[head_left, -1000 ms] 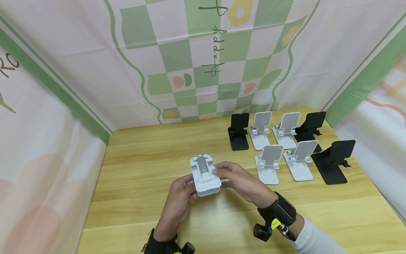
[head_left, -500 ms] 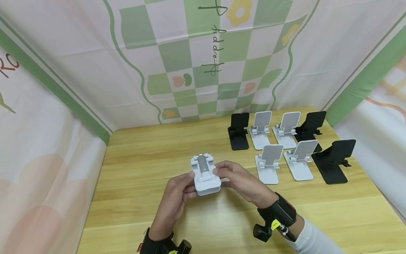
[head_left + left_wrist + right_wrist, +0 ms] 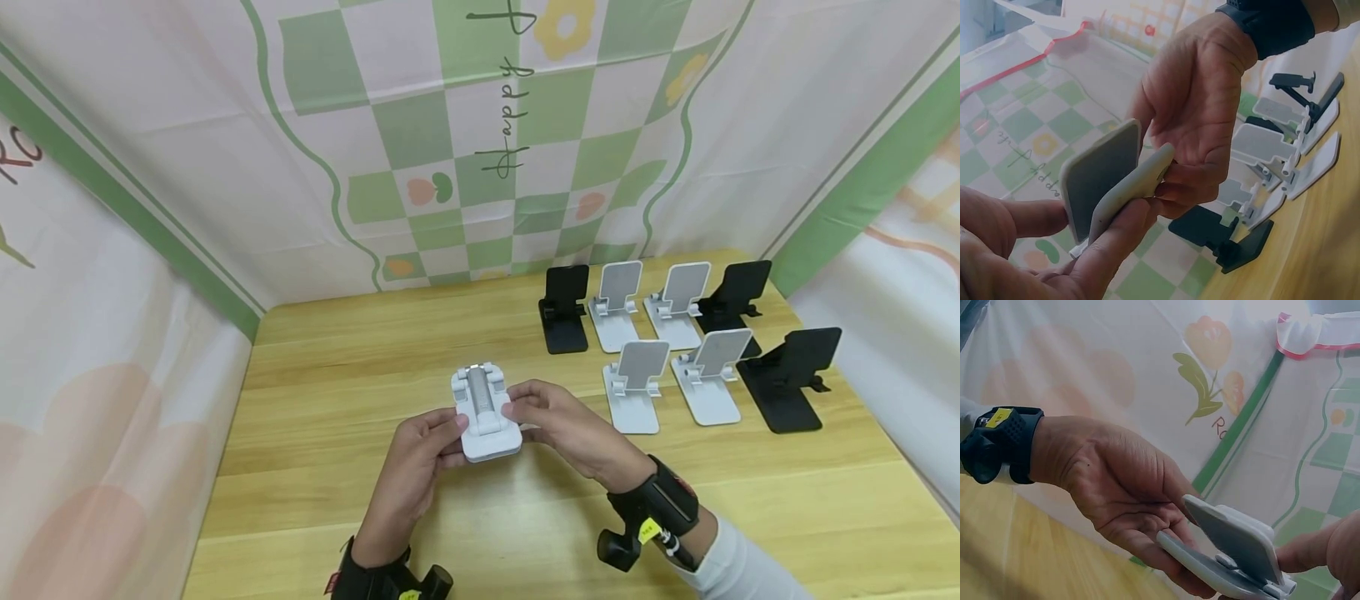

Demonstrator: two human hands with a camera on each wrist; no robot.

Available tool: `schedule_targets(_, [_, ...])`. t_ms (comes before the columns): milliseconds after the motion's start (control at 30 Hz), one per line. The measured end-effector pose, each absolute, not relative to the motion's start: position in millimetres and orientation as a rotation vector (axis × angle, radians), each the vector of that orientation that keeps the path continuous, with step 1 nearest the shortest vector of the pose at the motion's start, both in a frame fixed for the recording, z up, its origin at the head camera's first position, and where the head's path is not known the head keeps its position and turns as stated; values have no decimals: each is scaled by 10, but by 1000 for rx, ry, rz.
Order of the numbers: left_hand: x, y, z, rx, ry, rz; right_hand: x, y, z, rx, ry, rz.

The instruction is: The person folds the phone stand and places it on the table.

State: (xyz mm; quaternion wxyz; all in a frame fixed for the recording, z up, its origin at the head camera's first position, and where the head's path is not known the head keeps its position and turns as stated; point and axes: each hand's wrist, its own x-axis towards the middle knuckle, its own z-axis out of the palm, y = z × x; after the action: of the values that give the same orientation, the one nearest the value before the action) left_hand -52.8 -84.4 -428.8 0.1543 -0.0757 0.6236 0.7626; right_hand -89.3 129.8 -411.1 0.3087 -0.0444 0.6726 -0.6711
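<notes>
1. White stand (image 3: 489,442) held above the table (image 3: 322,358), well short of its far edge; plates (image 3: 1102,178) parted.
2. My left hand (image 3: 412,458) and right hand (image 3: 564,425) pinch opposite sides.
3. My judgement: steady one plate, swing the other evenly, skin clear of the gap.

Thumb (image 3: 453,426) of L grip (image 3: 415,467) now laps over edge of wht stand (image 3: 486,419) vs. b4.

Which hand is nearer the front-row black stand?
The right hand is nearer, left of the black stand; the left hand is farther left, across the held white stand.
</notes>
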Motion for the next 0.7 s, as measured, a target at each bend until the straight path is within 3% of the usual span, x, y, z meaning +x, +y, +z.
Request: schedule_targets(700, [-512, -834, -4324, -227, 1838, 2238, -912, 1266, -4180, -162, 1734, -1818])
